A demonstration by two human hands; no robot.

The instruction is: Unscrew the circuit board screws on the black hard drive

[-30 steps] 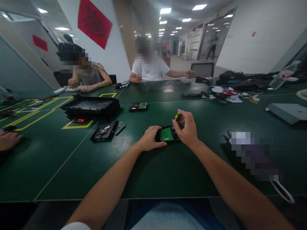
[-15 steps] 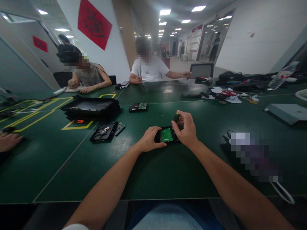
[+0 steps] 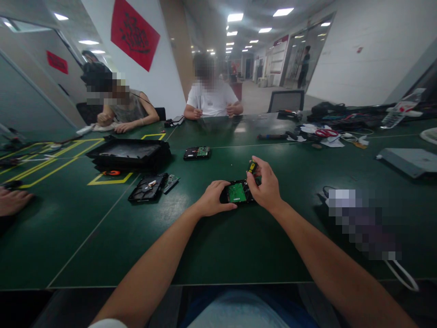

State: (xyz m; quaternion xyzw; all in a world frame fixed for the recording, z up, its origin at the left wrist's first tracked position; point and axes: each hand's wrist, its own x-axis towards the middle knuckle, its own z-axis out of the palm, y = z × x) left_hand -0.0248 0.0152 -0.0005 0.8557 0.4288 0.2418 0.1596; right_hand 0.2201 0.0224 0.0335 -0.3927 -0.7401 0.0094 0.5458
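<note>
A black hard drive with a green circuit board (image 3: 236,192) lies on the green table in front of me. My left hand (image 3: 215,199) grips its left end, thumb along the near edge and fingers along the far edge. Over the drive's right end, my right hand (image 3: 264,184) is closed on a yellow and black screwdriver (image 3: 252,166), which stands roughly upright. The screwdriver's tip and the drive's right end are hidden by my right hand.
To the left are an opened black drive (image 3: 147,188), a loose circuit board (image 3: 171,183) and black trays (image 3: 131,152). Another drive (image 3: 197,153) lies farther back. On the right are a pixelated object (image 3: 363,223) and a grey box (image 3: 409,161). People sit across the table.
The screwdriver handle has turned a little in my right hand, showing more yellow. My left hand and the drive stay put. Across the table, a person's outstretched hand has drawn back.
</note>
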